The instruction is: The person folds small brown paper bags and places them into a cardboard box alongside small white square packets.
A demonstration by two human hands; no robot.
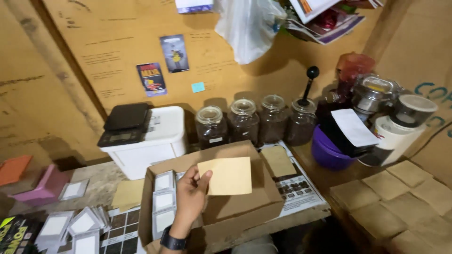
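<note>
Jars (256, 121) hold dark grounds; left hand (189, 196) pinches tan pouch (226, 176) over box (245, 207).

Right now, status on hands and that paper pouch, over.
Left hand pinching tan paper pouch, held above open cardboard box. Right hand out of view. White-faced packets stacked in the box; nothing blocking.

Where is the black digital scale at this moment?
In the head view the black scale sits at left of centre, on top of a white box against the cardboard wall, left of the row of glass jars.
</note>
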